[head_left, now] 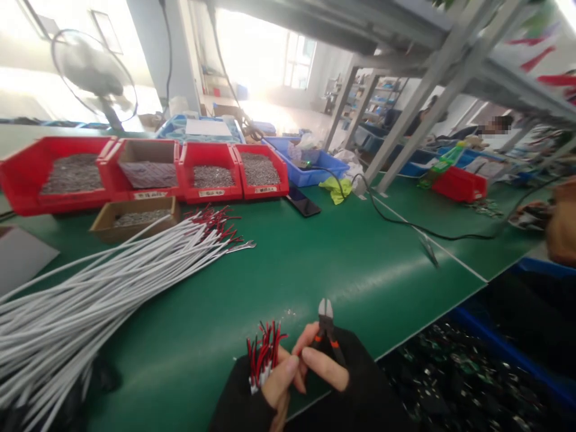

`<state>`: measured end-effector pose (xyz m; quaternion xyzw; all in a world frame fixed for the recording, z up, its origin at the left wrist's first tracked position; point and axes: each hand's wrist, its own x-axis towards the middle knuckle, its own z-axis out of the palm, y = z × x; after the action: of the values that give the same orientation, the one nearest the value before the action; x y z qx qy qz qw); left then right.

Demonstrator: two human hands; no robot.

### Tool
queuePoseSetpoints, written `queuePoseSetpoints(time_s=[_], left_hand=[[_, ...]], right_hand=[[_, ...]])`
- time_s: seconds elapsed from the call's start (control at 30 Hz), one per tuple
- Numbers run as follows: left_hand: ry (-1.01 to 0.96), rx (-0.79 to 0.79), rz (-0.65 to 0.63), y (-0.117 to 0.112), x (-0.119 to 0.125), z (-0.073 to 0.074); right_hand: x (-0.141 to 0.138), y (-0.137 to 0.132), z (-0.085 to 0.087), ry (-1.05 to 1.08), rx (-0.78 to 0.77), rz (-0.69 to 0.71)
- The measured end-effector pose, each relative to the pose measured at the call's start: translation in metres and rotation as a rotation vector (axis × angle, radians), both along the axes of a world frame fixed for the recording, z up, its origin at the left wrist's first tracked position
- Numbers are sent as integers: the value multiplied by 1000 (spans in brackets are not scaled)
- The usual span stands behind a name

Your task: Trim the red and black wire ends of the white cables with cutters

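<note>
Red and black wire ends (264, 354) stick up in a small bunch from the left hand (270, 384), which is closed around them at the lower edge of the view. Just beside it, the right hand (330, 369) is closed on the handles of small side cutters (326, 327), whose blades point up and away and look nearly shut. Both hands wear dark fingerless gloves and hover over a green table mat (315, 258). The wires look light, thin and floppy, best gripped low as a bunch. To the left, a large sheaf of white cables (103, 288) fans across the mat. Beyond it stand red bins (144, 171) of small grey parts.
</note>
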<state>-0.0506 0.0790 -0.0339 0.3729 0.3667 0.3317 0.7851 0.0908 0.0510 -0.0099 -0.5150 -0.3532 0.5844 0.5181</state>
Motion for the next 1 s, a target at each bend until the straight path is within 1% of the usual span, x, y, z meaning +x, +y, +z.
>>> queuePoseSetpoints(time_s=[0.1, 0.17, 0.27, 0.37, 0.47, 0.6, 0.67, 0.73, 0.8, 0.83, 1.0], left_hand=[[-30, -101, -50, -3, -1, 8], [-39, -122, -75, -4, -1, 12], [-21, -114, -106, -5, -2, 15], [38, -58, -128, -3, -1, 15], [57, -15, -113, -1, -1, 13], [-2, -65, -64, -1, -1, 11], [-28, -93, -62, -2, 0, 11], [-48, -94, -36, -2, 0, 11], [-44, -81, -17, -3, 0, 10], [-38, -72, -14, -3, -1, 10], [30, -95, -92, -4, -6, 10]], right_hand=[[-1, -4, -1, -92, -43, -29], [0, -4, 0, -153, -20, 15], [2, -1, 5, -257, -9, 56], [2, 2, 10, -346, -20, 8], [0, 0, 11, -416, -9, -20], [2, -5, 7, -485, -17, -39], [6, -7, 6, -528, -25, -13], [10, -8, 6, -569, -28, 48], [13, -8, 8, -584, -27, 72], [14, -7, 8, -576, -27, 60], [9, -6, 12, -515, 3, -8]])
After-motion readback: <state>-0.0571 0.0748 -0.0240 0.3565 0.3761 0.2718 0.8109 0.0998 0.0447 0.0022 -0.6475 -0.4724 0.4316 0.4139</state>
